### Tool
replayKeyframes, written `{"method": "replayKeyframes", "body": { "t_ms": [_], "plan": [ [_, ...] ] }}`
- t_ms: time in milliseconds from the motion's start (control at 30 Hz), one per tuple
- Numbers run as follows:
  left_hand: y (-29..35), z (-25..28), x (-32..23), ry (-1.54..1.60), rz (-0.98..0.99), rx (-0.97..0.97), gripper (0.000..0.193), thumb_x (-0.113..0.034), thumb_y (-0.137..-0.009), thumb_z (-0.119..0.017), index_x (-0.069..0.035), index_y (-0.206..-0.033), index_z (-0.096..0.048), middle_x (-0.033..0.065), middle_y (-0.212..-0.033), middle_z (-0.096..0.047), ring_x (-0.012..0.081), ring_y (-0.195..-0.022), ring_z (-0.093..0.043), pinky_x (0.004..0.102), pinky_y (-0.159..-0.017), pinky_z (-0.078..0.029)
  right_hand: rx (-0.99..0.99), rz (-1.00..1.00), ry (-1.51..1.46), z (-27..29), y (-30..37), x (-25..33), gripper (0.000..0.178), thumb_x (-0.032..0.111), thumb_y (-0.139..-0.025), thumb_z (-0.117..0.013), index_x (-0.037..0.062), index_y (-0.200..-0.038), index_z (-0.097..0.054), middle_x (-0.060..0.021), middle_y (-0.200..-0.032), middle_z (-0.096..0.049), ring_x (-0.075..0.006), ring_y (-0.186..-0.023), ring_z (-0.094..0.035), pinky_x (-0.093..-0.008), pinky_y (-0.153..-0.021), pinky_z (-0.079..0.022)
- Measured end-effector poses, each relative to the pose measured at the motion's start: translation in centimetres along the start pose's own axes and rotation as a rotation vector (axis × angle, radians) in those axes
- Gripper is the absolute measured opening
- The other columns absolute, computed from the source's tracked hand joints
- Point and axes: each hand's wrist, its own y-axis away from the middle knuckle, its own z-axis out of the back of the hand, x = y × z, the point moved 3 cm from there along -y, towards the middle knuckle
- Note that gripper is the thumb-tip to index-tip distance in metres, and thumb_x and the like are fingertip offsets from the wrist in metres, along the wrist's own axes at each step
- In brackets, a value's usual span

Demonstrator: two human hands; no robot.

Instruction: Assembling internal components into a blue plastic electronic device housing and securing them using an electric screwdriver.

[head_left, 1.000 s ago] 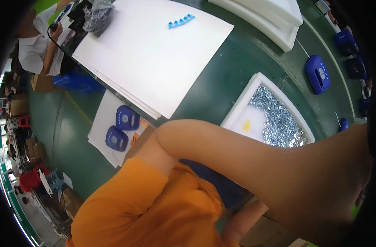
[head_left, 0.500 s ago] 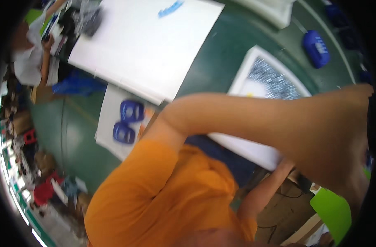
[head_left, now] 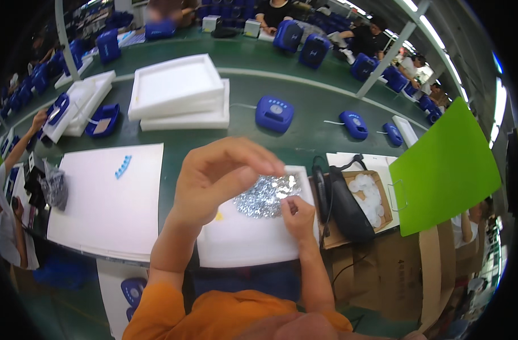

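My left hand is raised above the left side of a white tray. Its fingers are loosely bent and apart from the thumb, with nothing visible between them. Lower down, my right hand is over the tray's right side, beside a heap of small shiny silver pieces. Its thumb and fingertips are pinched together; whatever they hold is too small to make out. My left hand covers part of the tray and the heap. A small yellow piece lies in the tray near my left wrist.
Left is a white board bearing a light-blue curved strip. White foam trays and a blue device stand behind. To the right are a black case, a box of whitish discs and a green panel. Co-workers sit around.
The view has swung from steeply tilted to level. My left arm, earlier stretched across the picture, is now bent with the hand above the tray. My right hand now shows at the silver pieces.
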Motion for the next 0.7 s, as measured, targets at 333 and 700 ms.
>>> {"method": "replayKeyframes", "body": {
  "t_ms": [333, 700],
  "plan": [
    [-0.2, 1.6, -0.1, -0.108, -0.058, 0.090, 0.014, -0.007, -0.108, -0.072, 0.000, -0.103, -0.083, 0.0179, -0.108, -0.084, 0.0279, -0.110, -0.081, 0.0421, -0.103, -0.064, -0.029, -0.003, -0.015, -0.8, -0.3, -1.0, 0.016, 0.016, -0.101, -0.083, 0.0024, -0.094, -0.080, -0.0131, -0.075, -0.079, -0.0250, -0.065, -0.079, -0.0366, -0.063, -0.061],
    [-0.8, 0.8, 0.4, -0.195, 0.061, 0.110, 0.013, -0.012, -0.109, -0.078, 0.000, -0.110, -0.082, 0.0083, -0.107, -0.084, 0.0144, -0.104, -0.078, 0.0319, -0.097, -0.060, 0.026, -0.050, -0.059, 0.1, -0.2, -1.3, 0.014, 0.006, -0.105, -0.080, -0.0038, -0.094, -0.077, -0.0058, -0.072, -0.073, -0.0092, -0.065, -0.068, -0.0292, -0.060, -0.052]
  ]
}}
